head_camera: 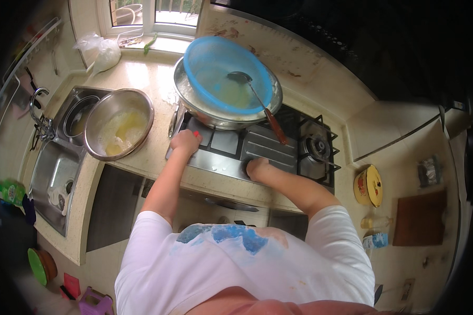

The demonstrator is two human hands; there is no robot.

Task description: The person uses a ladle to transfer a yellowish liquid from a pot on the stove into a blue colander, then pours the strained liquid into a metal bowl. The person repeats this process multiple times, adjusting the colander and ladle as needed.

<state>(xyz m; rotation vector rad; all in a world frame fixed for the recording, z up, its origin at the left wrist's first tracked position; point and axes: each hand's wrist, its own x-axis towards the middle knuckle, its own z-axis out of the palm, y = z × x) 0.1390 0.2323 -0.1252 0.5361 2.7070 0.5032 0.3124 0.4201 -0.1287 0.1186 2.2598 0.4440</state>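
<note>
My left hand [185,141] is at the front left corner of a gas cooktop [216,165], its fingers curled, with a bright red patch at the fingertips. Whether it grips anything cannot be made out. On the cooktop's steel front strip rests my right hand [258,168], bent down so its fingers are hidden. Beyond both hands, a large steel basin [180,84] stands over the left part of the cooktop. A blue mesh strainer basket [205,67] sits tilted in it. A ladle [274,125] with a wooden handle lies across the basket, its handle hanging over the rim.
Left on the counter, a steel bowl [148,118] of yellowish liquid overlaps the double sink [55,169]. A dark pot [69,118] is in the sink. A bare burner [318,146] is at right, near a yellow lidded pot [368,186]. A plastic bag [106,53] lies by the window.
</note>
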